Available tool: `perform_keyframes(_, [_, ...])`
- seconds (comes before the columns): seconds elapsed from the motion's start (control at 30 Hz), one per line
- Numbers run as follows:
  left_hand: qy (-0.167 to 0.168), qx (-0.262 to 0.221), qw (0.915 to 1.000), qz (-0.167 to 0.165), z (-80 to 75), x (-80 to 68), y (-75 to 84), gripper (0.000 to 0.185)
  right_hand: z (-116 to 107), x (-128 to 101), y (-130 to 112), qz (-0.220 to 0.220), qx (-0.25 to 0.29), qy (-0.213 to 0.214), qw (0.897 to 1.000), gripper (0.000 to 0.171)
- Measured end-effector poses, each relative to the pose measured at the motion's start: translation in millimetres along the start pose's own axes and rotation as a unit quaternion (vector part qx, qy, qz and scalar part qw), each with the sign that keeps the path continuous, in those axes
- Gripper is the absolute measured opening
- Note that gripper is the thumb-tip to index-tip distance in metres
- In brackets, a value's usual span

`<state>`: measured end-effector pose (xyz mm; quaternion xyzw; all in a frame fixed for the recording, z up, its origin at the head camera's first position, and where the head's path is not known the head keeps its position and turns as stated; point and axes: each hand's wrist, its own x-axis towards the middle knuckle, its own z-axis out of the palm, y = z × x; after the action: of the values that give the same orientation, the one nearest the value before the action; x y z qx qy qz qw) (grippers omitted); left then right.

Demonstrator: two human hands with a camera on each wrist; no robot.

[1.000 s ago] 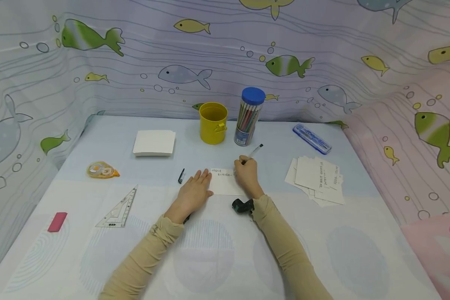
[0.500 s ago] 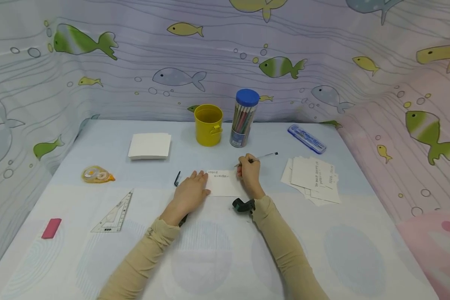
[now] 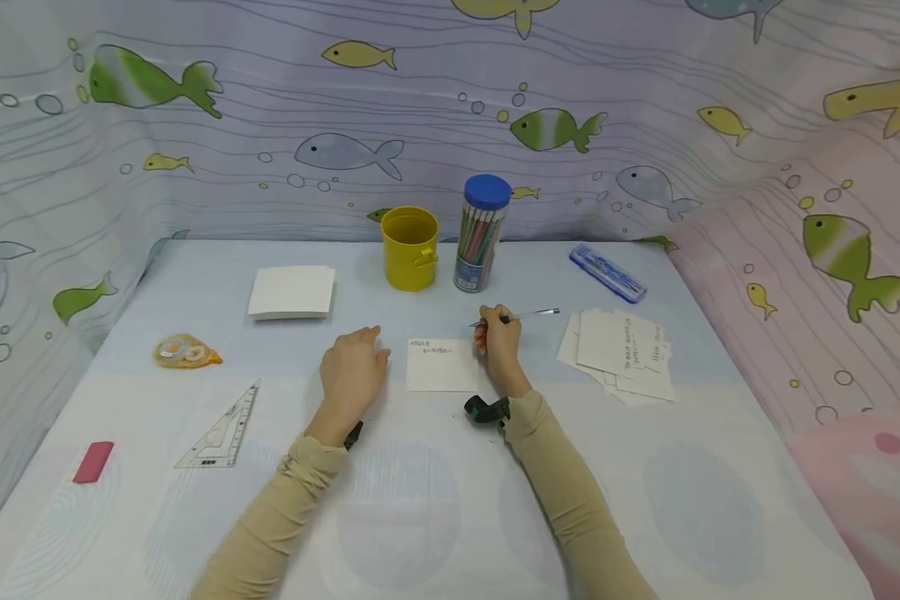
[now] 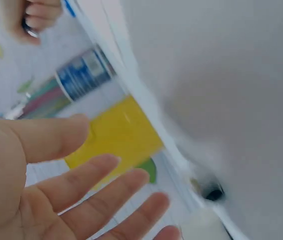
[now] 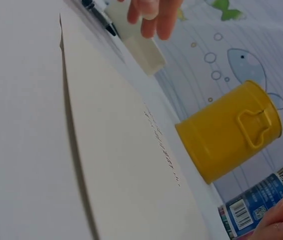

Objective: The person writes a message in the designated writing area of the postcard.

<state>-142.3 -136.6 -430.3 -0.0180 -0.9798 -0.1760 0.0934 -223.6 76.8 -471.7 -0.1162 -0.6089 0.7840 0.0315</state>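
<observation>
My right hand (image 3: 502, 348) holds a pen (image 3: 538, 313) with a clear barrel, tilted sideways over the right end of a white card (image 3: 441, 371). Small handwriting runs along the card's top lines. To the left of the card, apart from it, is my left hand (image 3: 351, 373), its loosely spread fingers (image 4: 106, 205) holding nothing. A black pen cap (image 5: 99, 16) lies on the table near the left hand; in the head view the hand hides it.
Behind stand a yellow bucket (image 3: 409, 258) and a blue-lidded pencil jar (image 3: 474, 250). A blank card stack (image 3: 292, 292), correction tape (image 3: 186, 352), set square (image 3: 225, 429) and red eraser (image 3: 93, 462) lie left. Written cards (image 3: 607, 346) and a blue case (image 3: 607, 273) lie right.
My left hand has come off the card and moved left over the pen cap. The right hand has turned the pen from upright writing to a flatter tilt, off the writing.
</observation>
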Motion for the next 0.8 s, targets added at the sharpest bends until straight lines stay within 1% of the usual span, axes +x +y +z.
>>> perform_keyframes(0.13, [-0.022, -0.007, 0.9985, -0.049, -6.6, 3.5, -13.3, 0.049, 0, 0, 1, -0.002, 0.003, 0.004, 1.0, 0.037])
perform_keyframes(0.2, [-0.036, -0.022, 0.9966, -0.07, -9.5, 5.0, -19.9, 0.053, 0, 1, 1, -0.005, 0.005, 0.005, 1.0, 0.037])
perform_keyframes(0.27, [-0.052, -0.032, 0.9948, -0.082, -12.3, 6.1, -25.4, 0.057, 0, 1, 2, -0.006, 0.007, 0.004, 1.0, 0.037])
perform_keyframes(0.33, [-0.07, -0.032, 0.9934, -0.085, -14.4, 6.4, -30.5, 0.061, 0, 1, 2, -0.005, 0.011, 0.003, 1.0, 0.037])
perform_keyframes(0.4, [-0.093, -0.029, 0.9917, -0.084, -15.6, 6.6, -35.8, 0.064, 0, 0, 2, -0.004, 0.015, 0.002, 1.0, 0.037])
perform_keyframes(0.47, [-0.124, -0.028, 0.989, -0.075, -16.3, 7.7, -42.0, 0.067, 0, 0, 3, -0.004, 0.019, 0.0, 1.0, 0.037])
perform_keyframes(0.53, [-0.152, -0.033, 0.9858, -0.063, -17.4, 9.0, -49.1, 0.068, 0, 1, 3, -0.005, 0.022, -0.002, 1.0, 0.037])
perform_keyframes(0.6, [-0.172, -0.045, 0.9832, -0.044, -18.7, 10.7, -56.7, 0.065, -1, 1, 3, -0.009, 0.025, -0.005, 1.0, 0.037])
perform_keyframes(0.67, [-0.175, -0.055, 0.9827, -0.025, -20.2, 12.1, -63.8, 0.059, -1, 2, 3, -0.012, 0.026, -0.005, 1.0, 0.036])
perform_keyframes(0.8, [-0.146, -0.056, 0.9877, -0.002, -21.4, 13.5, -74.1, 0.041, 0, 2, 4, -0.01, 0.023, -0.004, 1.0, 0.037])
